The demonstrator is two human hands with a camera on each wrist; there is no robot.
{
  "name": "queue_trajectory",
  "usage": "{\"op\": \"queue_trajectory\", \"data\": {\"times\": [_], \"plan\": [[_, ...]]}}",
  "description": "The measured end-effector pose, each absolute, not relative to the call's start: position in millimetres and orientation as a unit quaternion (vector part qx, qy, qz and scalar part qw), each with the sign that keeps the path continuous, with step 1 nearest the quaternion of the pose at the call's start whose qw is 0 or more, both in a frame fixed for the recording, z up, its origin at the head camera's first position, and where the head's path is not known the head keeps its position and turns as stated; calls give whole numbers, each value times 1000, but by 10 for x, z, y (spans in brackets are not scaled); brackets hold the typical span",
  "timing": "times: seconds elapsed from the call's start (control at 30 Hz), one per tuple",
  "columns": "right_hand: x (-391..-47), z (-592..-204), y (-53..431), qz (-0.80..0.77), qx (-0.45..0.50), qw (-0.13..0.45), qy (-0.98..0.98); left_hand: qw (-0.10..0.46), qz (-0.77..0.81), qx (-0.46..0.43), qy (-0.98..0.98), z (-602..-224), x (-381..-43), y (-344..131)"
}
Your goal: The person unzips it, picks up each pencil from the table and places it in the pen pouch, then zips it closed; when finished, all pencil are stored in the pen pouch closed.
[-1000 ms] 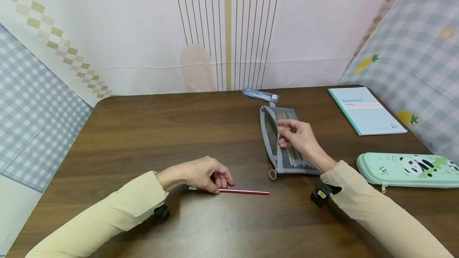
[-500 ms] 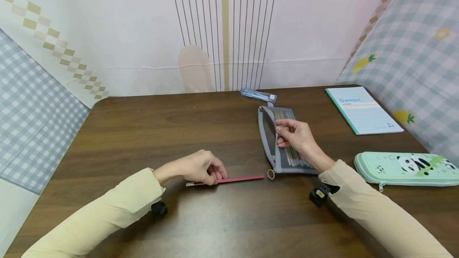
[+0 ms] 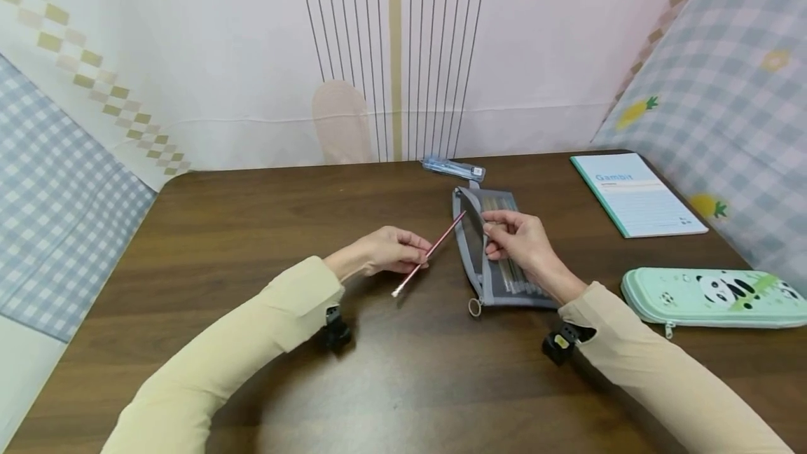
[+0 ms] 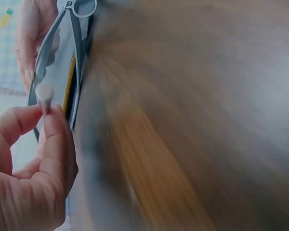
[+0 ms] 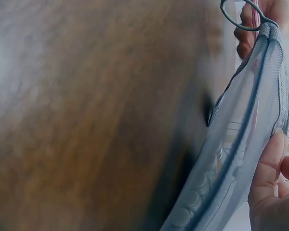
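A red pencil (image 3: 443,237) with a pale eraser end is pinched between the thumb and fingers of my left hand (image 3: 396,251). It slants up to the right, its far end overlapping the mouth of a grey mesh zipper pouch (image 3: 517,298) in the head view. My right hand (image 3: 520,240) pinches the pouch's edge and holds its mouth apart. Through the mesh several slim sticks show. From the left wrist view, the eraser end (image 4: 44,91) points at the camera, and a yellow strip shows inside the pouch. In the right wrist view, my thumb and fingers (image 5: 267,175) grip the zipper edge.
A mint panda pencil case (image 3: 712,298) lies right of my right forearm. Behind it, a notebook (image 3: 639,195) lies near the table's right edge. A clear blue packet (image 3: 452,168) sits at the back, just beyond the pouch. Fabric hangs behind the brown table (image 3: 252,230).
My left hand has lifted the pencil off the table, moved right toward the pouch, and tilted it up. My right hand still holds the pouch's edge.
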State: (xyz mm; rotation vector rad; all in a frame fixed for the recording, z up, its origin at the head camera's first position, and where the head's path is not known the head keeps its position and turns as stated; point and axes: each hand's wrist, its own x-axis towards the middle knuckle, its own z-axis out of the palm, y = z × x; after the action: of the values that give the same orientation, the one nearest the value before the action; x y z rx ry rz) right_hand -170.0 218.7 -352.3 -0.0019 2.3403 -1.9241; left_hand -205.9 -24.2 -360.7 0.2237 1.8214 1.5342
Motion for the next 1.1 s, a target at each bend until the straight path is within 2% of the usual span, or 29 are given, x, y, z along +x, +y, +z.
{"op": "queue_trajectory", "data": {"times": [0.43,0.73,1.1], "plan": [[-1704,-3548,2175,-635,8,61,770,356,689,-22,631,-3707,-2146,382],[-1703,-3556,2174,-636,5,67,768,341,691,-27,637,-3709,-2124,643],[-1709,-3533,2175,-637,10,63,768,342,694,-34,633,-3680,-2032,732]]}}
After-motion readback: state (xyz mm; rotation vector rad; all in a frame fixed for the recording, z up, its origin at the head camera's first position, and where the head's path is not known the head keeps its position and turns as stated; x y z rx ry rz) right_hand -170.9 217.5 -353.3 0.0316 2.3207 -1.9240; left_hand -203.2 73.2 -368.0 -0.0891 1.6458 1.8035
